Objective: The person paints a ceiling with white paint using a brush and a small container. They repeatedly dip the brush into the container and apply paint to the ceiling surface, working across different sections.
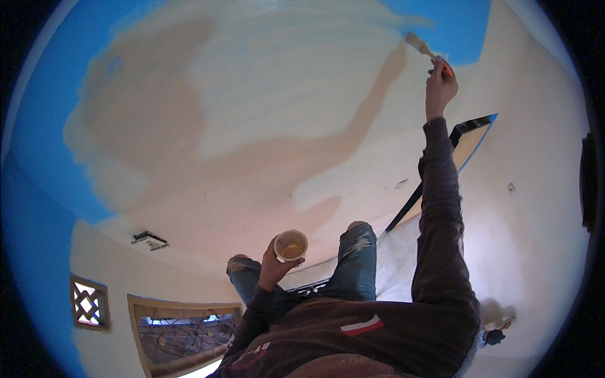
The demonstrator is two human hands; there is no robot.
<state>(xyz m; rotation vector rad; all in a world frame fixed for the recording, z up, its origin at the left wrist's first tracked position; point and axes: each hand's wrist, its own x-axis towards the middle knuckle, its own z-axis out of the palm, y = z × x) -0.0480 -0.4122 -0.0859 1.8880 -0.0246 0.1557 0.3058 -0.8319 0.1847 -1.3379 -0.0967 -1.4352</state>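
My right hand (441, 85), at the end of an outstretched arm, grips a paintbrush (419, 44) by its orange-tipped handle. The bristles are at the wall, near the border between cream paint and a blue patch (463, 31). Down by my lap, my left hand (274, 266) is wrapped round a white paint cup (291, 246). Some cream-coloured paint shows inside the cup. Cream paint (265, 82) covers most of the wall in front of me, with blue faintly showing through in streaks.
My jeans-clad knees (359, 252) are below the wall. To the right is a dark-framed opening (472, 135). A framed window (183, 331) and a small lattice vent (88, 302) are at lower left. Another person (495, 334) is partly visible at lower right.
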